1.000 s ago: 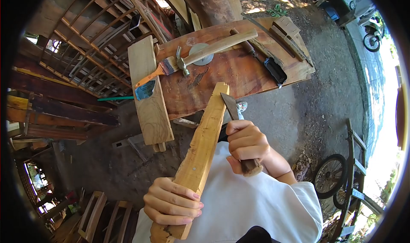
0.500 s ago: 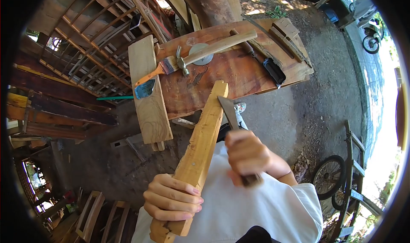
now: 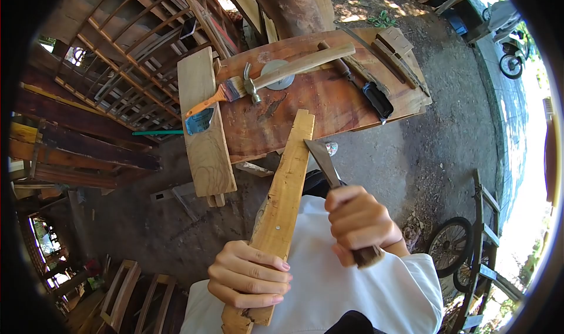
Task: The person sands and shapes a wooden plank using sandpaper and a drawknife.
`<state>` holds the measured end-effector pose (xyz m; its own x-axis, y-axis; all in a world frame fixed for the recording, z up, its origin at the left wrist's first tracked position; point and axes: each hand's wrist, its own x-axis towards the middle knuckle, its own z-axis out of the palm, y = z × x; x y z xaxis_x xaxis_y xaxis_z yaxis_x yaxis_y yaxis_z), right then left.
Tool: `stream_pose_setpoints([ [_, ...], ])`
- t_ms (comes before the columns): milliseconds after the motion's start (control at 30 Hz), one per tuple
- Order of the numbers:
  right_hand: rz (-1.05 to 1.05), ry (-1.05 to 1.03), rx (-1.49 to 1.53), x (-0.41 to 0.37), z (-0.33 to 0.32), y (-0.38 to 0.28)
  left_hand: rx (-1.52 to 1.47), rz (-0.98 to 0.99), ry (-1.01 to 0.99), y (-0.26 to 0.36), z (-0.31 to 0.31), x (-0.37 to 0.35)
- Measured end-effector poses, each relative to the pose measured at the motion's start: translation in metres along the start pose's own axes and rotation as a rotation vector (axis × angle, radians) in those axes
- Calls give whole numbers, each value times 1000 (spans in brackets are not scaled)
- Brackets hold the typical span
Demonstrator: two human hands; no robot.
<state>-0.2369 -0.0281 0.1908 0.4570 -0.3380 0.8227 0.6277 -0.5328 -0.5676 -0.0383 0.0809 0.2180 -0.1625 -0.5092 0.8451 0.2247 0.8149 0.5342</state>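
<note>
My left hand (image 3: 249, 275) is wrapped round the lower end of a yellowish wooden board (image 3: 282, 199), which slants up and away from my lap. The board's far end is notched and overlaps the workbench in this view; a small nail head shows on its face. My right hand (image 3: 361, 222) grips the handle of a chisel (image 3: 326, 163), its flat metal blade flaring to a slanted edge. The blade's tip lies right beside the board's right edge, near the far end. The handle's worn butt sticks out below my fist.
A wooden workbench (image 3: 329, 108) stands ahead, with a hammer (image 3: 299, 69), a paintbrush (image 3: 217, 96), a round disc (image 3: 277, 75) and a black-ended tool (image 3: 376, 102) on it. A pale plank (image 3: 208, 140) lies across its left end. A wheeled frame (image 3: 452, 246) is at right, stacked timber at left.
My right hand and the chisel have moved right and slightly down, away from the board. My left hand has shifted a little right, and the board's lower end with it.
</note>
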Motion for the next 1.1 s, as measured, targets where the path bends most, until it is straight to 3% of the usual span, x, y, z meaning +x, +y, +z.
stream_pose_setpoints([
  [433,100,-27,-78,-3,0,15,16,-5,-7,-6,4,5],
  [633,-28,-119,4,1,-1,1,-2,-8,2,-6,2,4],
  [800,62,5,-74,0,-1,30,16,8,-18,-10,4,7],
  [933,14,-100,9,6,-2,6,7,5,-12,-9,-1,4],
  [1033,5,21,-48,-8,1,47,26,0,-6,-10,1,5],
  [1100,8,9,-90,-1,-2,39,29,4,-11,-10,2,6],
])
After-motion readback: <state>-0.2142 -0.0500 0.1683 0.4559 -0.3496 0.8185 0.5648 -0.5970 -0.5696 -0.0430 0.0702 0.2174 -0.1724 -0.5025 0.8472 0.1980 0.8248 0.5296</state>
